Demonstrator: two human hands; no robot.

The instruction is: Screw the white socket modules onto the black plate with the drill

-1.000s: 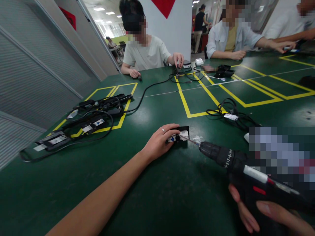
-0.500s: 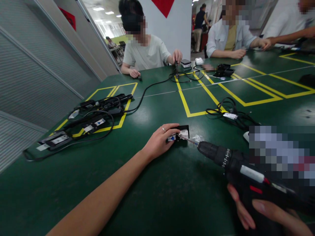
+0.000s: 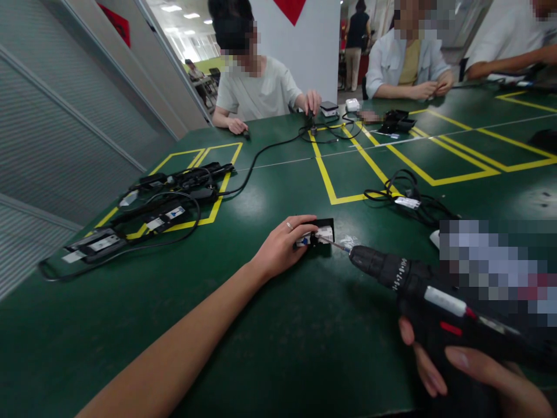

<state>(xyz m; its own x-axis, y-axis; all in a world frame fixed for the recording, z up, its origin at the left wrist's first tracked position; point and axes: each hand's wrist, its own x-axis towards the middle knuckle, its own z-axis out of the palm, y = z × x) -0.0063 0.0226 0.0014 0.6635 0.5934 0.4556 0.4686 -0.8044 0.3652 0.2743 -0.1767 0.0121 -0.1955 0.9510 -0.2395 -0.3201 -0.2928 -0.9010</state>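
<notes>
My left hand (image 3: 285, 247) rests on the green table (image 3: 278, 337) with its fingers closed over a small black box with a white label (image 3: 319, 233), holding it down. My right hand (image 3: 470, 377) at the lower right is wrapped round the handle of a black cordless drill (image 3: 426, 290). The drill's thin bit (image 3: 334, 245) points left and touches the box's near face. A small clear plastic bag (image 3: 349, 241) lies just right of the box.
Black power adapters with cables (image 3: 161, 203) lie in a yellow-marked area at the left. A coiled black cable (image 3: 409, 200) lies right of centre. Three people sit along the far edge with small devices (image 3: 395, 123) before them. Yellow lines cross the table.
The view has shifted slightly. The drill and both hands stay almost where they were, with the bit still at the box. A person at the far right has drawn their hands together.
</notes>
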